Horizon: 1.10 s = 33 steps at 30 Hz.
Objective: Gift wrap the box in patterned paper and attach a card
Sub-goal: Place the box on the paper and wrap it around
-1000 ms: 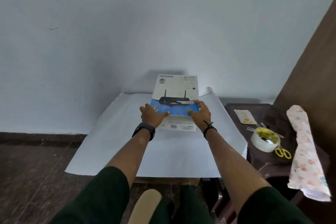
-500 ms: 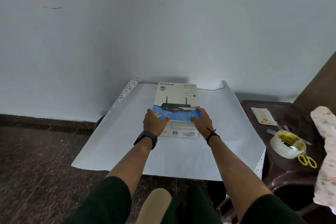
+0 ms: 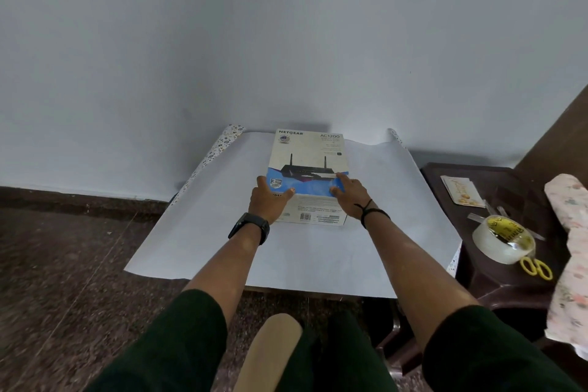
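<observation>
While both hands hold its near half, the flat white-and-blue cardboard router box (image 3: 308, 165) lies face-up on the large sheet of wrapping paper (image 3: 222, 216), white side up, patterned side showing only at the curled far corners. Left hand (image 3: 269, 200) grips the box's left edge, thumb on the top face, fingers down the side; black watch on that wrist. Right hand (image 3: 350, 192) grips the right edge the same way, thumb on the blue band, black cord at the wrist. Paper spreads out on every side of the two grips. Right of the right hand, well apart, a dark brown plastic stool (image 3: 496, 283) carries a small cream card (image 3: 459, 192), a clear tape roll (image 3: 502, 240), yellow-handled scissors (image 3: 537, 268) touching the roll, and a floral paper roll (image 3: 571, 248) at the frame edge.
</observation>
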Each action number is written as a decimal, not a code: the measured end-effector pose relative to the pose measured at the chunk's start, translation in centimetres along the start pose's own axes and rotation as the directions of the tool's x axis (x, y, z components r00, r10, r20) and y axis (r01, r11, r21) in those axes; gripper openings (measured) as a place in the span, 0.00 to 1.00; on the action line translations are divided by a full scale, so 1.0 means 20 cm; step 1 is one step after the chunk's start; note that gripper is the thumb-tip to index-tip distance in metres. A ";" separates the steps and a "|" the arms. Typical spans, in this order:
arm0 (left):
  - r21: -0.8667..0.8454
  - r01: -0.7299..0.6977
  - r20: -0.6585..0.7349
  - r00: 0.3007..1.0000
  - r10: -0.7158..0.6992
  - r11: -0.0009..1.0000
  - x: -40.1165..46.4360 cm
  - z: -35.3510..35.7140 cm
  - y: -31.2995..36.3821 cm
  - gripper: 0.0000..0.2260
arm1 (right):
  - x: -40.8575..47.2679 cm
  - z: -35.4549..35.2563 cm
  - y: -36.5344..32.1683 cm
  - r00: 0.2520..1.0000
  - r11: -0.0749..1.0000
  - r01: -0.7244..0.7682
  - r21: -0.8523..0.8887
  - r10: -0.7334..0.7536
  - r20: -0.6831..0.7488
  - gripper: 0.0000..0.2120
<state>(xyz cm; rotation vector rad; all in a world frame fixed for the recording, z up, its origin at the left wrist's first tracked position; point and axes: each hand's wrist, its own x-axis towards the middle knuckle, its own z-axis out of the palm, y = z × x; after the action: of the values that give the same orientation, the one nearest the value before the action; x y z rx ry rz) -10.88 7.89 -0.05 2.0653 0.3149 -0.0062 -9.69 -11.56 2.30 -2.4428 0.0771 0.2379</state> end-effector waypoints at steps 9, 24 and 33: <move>-0.095 0.001 0.027 1.000 0.002 0.995 0.04 0.00 0.00 0.22 | 0.02 0.01 0.01 1.000 0.999 -0.003 0.038 0.004 -0.006 0.25; 0.505 -0.042 0.152 0.988 -0.040 0.862 -0.01 0.04 -0.29 0.17 | -0.06 0.03 0.07 0.972 0.769 -0.235 0.594 0.180 0.151 0.17; 0.550 -0.047 0.137 0.990 -0.034 0.834 0.02 0.04 -0.29 0.17 | 0.00 0.08 0.06 0.975 0.810 -0.221 0.544 0.192 0.111 0.25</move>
<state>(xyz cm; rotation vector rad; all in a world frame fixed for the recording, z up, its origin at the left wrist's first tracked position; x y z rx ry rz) -11.76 9.97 -5.38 2.6275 0.2333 -0.2691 -10.01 -11.47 0.40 -1.8415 0.3452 0.3236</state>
